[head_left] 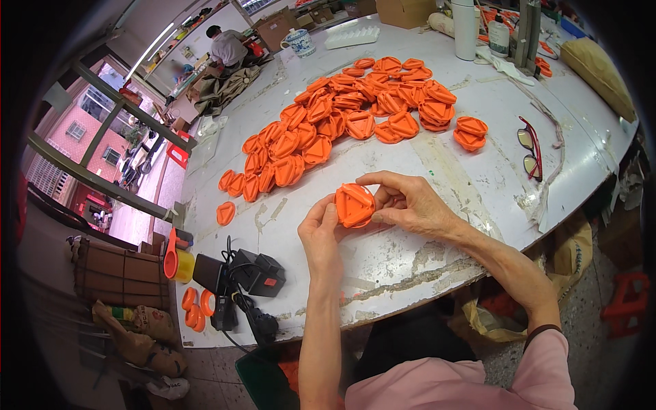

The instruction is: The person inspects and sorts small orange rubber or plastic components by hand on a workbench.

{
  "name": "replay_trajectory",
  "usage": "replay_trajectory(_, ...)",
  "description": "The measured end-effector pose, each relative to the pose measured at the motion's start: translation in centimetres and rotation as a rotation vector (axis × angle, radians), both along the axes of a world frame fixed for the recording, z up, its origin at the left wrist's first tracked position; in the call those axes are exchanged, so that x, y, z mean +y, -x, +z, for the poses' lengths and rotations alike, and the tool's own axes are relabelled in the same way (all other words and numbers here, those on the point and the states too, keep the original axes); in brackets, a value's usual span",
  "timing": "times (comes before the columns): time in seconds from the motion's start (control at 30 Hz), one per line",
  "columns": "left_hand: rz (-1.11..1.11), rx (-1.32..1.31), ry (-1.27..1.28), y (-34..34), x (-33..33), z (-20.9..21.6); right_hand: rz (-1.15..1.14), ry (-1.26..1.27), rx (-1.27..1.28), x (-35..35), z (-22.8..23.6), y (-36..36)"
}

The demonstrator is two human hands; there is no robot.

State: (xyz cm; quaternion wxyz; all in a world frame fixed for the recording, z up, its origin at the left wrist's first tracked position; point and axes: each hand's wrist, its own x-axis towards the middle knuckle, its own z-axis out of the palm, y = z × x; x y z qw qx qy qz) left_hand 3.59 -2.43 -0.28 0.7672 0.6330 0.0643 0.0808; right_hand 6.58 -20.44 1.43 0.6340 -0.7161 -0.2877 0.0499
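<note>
Left hand (320, 231) and right hand (408, 205) are together, fingers clamped on an orange disc (354, 206), nearer the person than the heap of discs (359, 125). Right of the heap, past a small stack (470, 134), bare counter (499, 195) runs to the glasses (536, 147). Nearer than the heap, both forearms cross the counter's front edge.

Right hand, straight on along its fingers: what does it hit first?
The orange disc, which the right hand's fingertips already seem to touch. Beyond it, the left hand holds the opposite side. Exact depth is hard to judge from this one view.
</note>
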Motion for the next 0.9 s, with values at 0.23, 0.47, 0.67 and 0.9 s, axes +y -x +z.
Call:
replay_trajectory(0.23,-0.012,0.009,0.031,0.3,-0.1,0.6,-0.034,0.024,-0.011,0.2,-0.4,-0.2)
replay_trajectory(0.47,-0.027,-0.008,0.024,0.4,-0.4,0.9,-0.072,0.005,-0.023,-0.2,-0.7,-0.5)
replay_trajectory(0.67,-0.034,-0.017,0.025,0.6,-0.1,0.7,-0.1,-0.008,-0.013,0.0,-1.1,-0.7)
replay_trajectory(0.9,-0.044,-0.026,0.032,0.6,-0.3,0.9,-0.118,-0.014,-0.007,-0.1,-1.3,-0.8)
